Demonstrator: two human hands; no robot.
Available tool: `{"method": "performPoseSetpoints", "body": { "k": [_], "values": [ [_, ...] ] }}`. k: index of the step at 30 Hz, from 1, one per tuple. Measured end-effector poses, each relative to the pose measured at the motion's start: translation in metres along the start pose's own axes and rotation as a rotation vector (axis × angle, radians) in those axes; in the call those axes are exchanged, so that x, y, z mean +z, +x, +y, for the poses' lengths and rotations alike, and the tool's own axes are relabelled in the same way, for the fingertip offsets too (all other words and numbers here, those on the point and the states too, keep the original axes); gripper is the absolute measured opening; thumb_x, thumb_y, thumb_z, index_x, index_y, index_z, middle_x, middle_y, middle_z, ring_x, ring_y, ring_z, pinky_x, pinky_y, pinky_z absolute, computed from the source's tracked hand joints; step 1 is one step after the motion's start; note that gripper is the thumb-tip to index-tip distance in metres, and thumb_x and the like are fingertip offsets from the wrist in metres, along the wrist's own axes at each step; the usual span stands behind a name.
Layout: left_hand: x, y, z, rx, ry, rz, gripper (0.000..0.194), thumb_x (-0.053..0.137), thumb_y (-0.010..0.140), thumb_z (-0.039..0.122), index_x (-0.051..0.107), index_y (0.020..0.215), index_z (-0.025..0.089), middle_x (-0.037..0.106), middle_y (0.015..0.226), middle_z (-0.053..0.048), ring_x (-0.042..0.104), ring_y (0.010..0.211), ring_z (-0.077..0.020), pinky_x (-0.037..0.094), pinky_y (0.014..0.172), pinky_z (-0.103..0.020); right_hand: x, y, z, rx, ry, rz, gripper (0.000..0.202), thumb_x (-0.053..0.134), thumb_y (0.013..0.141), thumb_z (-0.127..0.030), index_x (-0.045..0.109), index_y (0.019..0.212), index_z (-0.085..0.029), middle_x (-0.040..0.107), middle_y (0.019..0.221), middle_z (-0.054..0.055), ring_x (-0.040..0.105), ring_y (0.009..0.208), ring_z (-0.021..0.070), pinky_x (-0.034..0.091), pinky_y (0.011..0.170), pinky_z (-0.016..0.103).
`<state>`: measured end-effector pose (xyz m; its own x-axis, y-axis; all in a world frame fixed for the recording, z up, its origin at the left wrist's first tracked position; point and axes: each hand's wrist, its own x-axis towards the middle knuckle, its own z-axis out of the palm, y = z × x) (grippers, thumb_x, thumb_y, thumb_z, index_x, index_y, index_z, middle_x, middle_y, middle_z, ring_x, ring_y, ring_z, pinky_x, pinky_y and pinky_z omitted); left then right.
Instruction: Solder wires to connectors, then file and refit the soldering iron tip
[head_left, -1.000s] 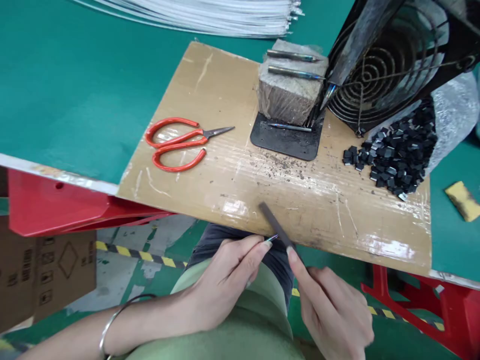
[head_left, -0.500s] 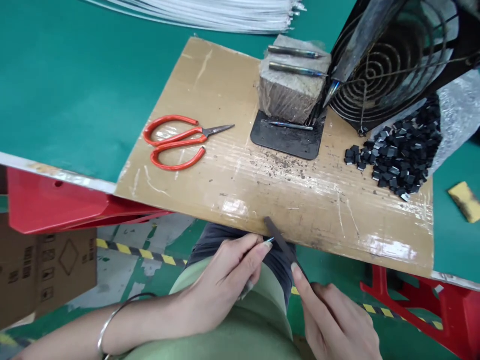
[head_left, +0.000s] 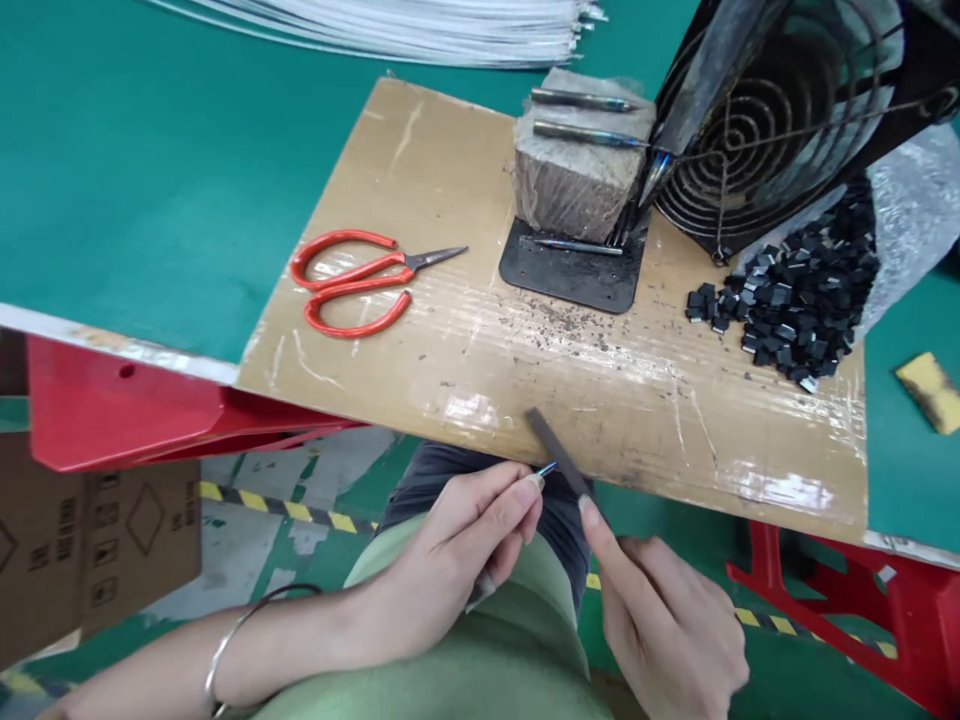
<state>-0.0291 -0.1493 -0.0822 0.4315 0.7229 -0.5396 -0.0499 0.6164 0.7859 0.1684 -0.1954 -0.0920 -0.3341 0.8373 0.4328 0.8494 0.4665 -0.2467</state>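
Observation:
My left hand (head_left: pixel 476 535) is closed, pinching a thin metal soldering iron tip (head_left: pixel 548 468) between thumb and fingers. Its bluish pointed end sticks out to the right; the rest is hidden in the palm. In my right hand (head_left: pixel 664 615) is a flat grey file (head_left: pixel 553 446), gripped at its near end with the thumb along it. The file slants up and left over the front edge of the cardboard (head_left: pixel 450 180), its side against or very close to the pointed end. I cannot tell whether they touch.
Orange-handled scissors (head_left: pixel 375 268) lie on the cardboard. Behind stand a plastic-wrapped block (head_left: pixel 566 190) carrying two tips (head_left: pixel 589 134), a soldering iron (head_left: pixel 697 105) and a fan (head_left: pixel 739 150). Small black parts (head_left: pixel 806 290) are heaped at right, near a yellow sponge (head_left: pixel 930 390).
The file has slid a little forward, away from my body. The pointed end has shifted slightly up and right, and both hands keep their grips.

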Motion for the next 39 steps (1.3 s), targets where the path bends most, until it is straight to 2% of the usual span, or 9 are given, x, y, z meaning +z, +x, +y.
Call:
{"method": "performPoseSetpoints", "body": {
  "k": [4,10,16,20,22,27,32,36,39],
  "values": [
    [-0.002,0.001,-0.004,0.027,0.049,0.016,0.046,0.043,0.105,0.053,0.051,0.076,0.018,0.042,0.049,0.006,0.033,0.045,-0.0081,0.025,0.044,-0.021,0.005,0.009,0.000,-0.002,0.008,0.016,0.033,0.054,0.101,-0.002,0.072,0.126,-0.015,0.059,0.066,-0.003,0.050,0.059,0.0083,0.037,0.065,0.024],
    [-0.004,0.003,-0.016,0.169,0.234,0.021,0.045,0.037,0.109,0.046,0.057,0.083,0.015,0.043,0.052,0.006,0.037,0.048,-0.0081,0.030,0.049,-0.021,-0.006,-0.009,0.000,0.002,0.023,-0.032,0.059,0.051,0.101,0.000,0.051,0.157,-0.019,0.060,0.068,-0.001,0.050,0.059,0.0105,0.039,0.067,0.025],
    [-0.002,0.004,-0.016,0.207,0.249,0.040,0.043,0.037,0.110,0.042,0.055,0.081,0.016,0.044,0.052,0.006,0.037,0.047,-0.0077,0.030,0.047,-0.021,0.004,0.009,0.004,-0.017,0.020,0.014,0.036,0.052,0.103,-0.002,0.070,0.131,-0.015,0.060,0.067,-0.002,0.047,0.059,0.0102,0.036,0.064,0.025],
    [-0.002,0.005,-0.016,0.199,0.229,0.031,0.045,0.036,0.110,0.044,0.054,0.079,0.016,0.043,0.051,0.006,0.036,0.047,-0.0077,0.029,0.047,-0.021,-0.007,-0.003,0.002,-0.015,0.047,-0.075,0.057,0.048,0.103,-0.001,0.049,0.158,-0.016,0.061,0.070,-0.001,0.051,0.061,0.0105,0.038,0.066,0.025],
    [-0.002,0.005,-0.017,0.201,0.230,0.027,0.045,0.036,0.110,0.045,0.053,0.079,0.017,0.043,0.051,0.006,0.035,0.046,-0.0077,0.029,0.047,-0.021,-0.009,-0.006,0.001,-0.013,0.048,-0.089,0.063,0.049,0.102,0.000,0.041,0.163,-0.017,0.061,0.070,-0.001,0.051,0.061,0.0105,0.039,0.066,0.025],
    [-0.002,0.003,-0.017,0.208,0.257,0.054,0.043,0.038,0.109,0.043,0.052,0.077,0.017,0.042,0.051,0.006,0.036,0.046,-0.0076,0.029,0.047,-0.021,0.002,0.010,0.002,-0.017,0.004,0.000,0.040,0.053,0.102,-0.001,0.069,0.136,-0.015,0.060,0.067,-0.002,0.047,0.060,0.0099,0.037,0.066,0.025],
    [-0.002,0.002,-0.016,0.195,0.258,0.041,0.047,0.037,0.109,0.046,0.049,0.075,0.017,0.040,0.051,0.006,0.034,0.047,-0.0073,0.027,0.046,-0.022,-0.008,-0.003,0.001,-0.018,0.026,-0.074,0.048,0.049,0.102,0.000,0.063,0.145,-0.015,0.062,0.069,-0.001,0.052,0.061,0.0102,0.038,0.067,0.025],
    [-0.002,0.004,-0.017,0.167,0.199,0.037,0.051,0.039,0.108,0.054,0.048,0.074,0.018,0.038,0.052,0.006,0.032,0.047,-0.0075,0.024,0.044,-0.023,-0.005,0.004,0.001,-0.008,0.004,-0.023,0.033,0.051,0.102,-0.001,0.072,0.123,-0.014,0.060,0.066,-0.002,0.049,0.058,0.0094,0.037,0.065,0.024],
    [0.000,0.004,-0.016,0.132,0.123,0.044,0.052,0.043,0.107,0.056,0.046,0.072,0.018,0.039,0.053,0.006,0.031,0.047,-0.0075,0.023,0.043,-0.023,0.003,0.015,0.003,-0.021,0.001,0.023,0.029,0.053,0.102,-0.001,0.072,0.121,-0.013,0.061,0.067,-0.002,0.048,0.059,0.0088,0.037,0.064,0.024]
  ]
}}
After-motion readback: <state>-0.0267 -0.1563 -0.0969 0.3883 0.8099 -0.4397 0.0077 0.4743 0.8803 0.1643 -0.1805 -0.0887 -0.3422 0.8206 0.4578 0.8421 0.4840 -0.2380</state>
